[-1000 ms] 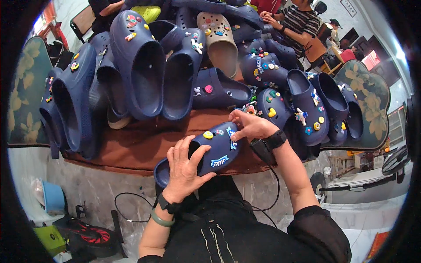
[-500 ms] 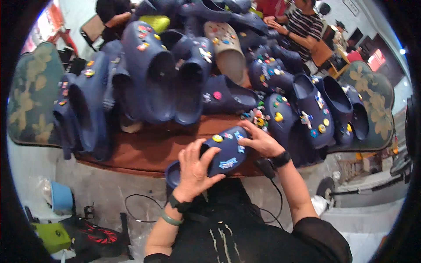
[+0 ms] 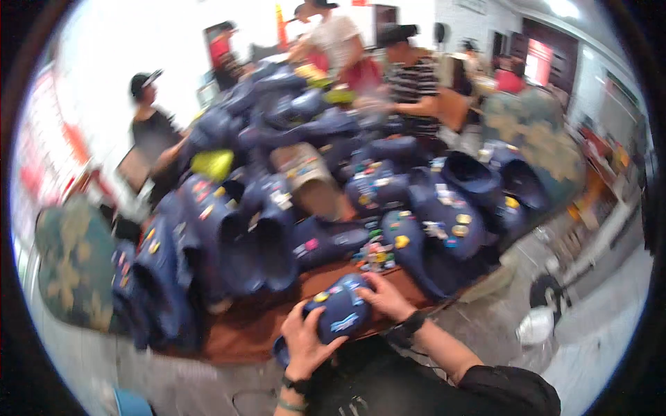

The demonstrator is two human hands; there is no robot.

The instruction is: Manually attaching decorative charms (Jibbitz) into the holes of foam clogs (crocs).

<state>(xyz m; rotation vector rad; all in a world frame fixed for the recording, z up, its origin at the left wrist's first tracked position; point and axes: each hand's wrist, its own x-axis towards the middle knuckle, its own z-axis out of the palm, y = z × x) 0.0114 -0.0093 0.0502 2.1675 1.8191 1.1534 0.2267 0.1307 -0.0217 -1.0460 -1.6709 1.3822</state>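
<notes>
We've got both hands clamped on a navy clog [image 3: 341,315] at the tabletop [image 3: 239,333] edge, left hand [image 3: 309,340] underneath, right hand [image 3: 385,297] on its toe, probably mid charm-fitting, so next needs steady pressing.

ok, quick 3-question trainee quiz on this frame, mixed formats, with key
1. True or false: both hands are on the same navy clog.
2. Multiple choice: where does the tan clog lie? A) in the left hand B) in the pile of navy clogs on the brown table C) on the floor
3. Fill in: on its wrist, the right hand wears a ____ band.

Key: 1 true: the left hand's grip wraps the clog from the near side and the right hand rests at its far end. 2 B. 3 black.
</notes>
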